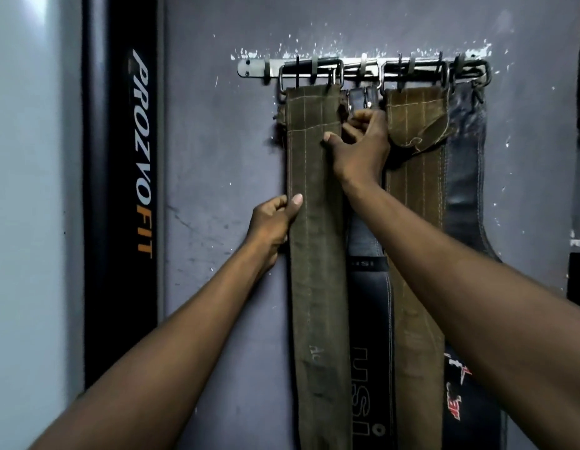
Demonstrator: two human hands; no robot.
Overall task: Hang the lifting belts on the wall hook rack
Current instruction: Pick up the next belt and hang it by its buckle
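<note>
Four belts hang side by side from one metal rack (256, 68) on a scuffed grey wall (217, 190): two olive (314, 254), two black (368, 319). The left hand (272, 222) pinches the leftmost olive belt's edge; the right hand (360, 144) is closed on the black belt beside it. A black pad (120, 190) stands at left.

matt olive suede belt (314, 238); shiny metal hook rack (254, 68); scuffed painted wall (223, 190).
</note>
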